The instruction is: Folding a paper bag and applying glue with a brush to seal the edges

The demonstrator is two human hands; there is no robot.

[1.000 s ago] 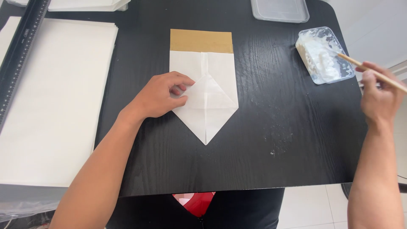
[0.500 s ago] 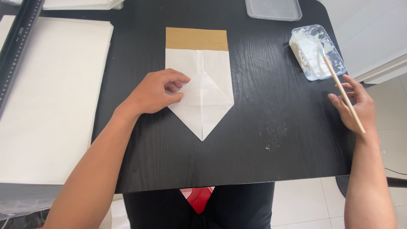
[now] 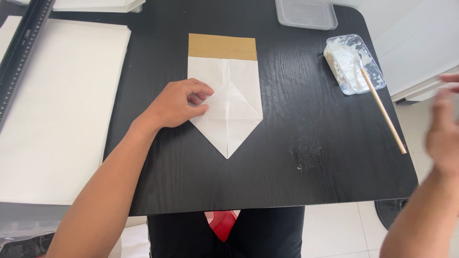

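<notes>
Stick now down against glue tray, right hand off it.

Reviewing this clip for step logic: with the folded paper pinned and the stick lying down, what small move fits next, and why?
Probably bring the right hand back to the folded paper. The left hand presses its folded corner flap, the stick rests with one end in the paste tray, and the right hand is empty, off the table.

The folded paper is white with a brown strip on top. The table is black with thin wood lines. The little tray looks clear, maybe with white paste. The stick is light tan.
</notes>
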